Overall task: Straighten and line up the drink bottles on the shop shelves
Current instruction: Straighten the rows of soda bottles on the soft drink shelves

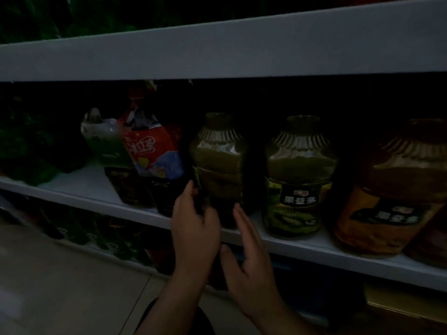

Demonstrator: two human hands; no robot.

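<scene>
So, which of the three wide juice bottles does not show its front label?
The left green bottle, which the left hand grips; the middle green bottle and the orange bottle show theirs.

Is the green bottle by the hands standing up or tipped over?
Standing up: the green bottle rests on its base, with its cap pointing up.

Very dim and underexposed, shelf recess near black, soft blur throughout, faint glare on green bottle

Green bottle, second green bottle, orange bottle stood upright in row on shelf. Red-label bottle tilted, left end.
</scene>
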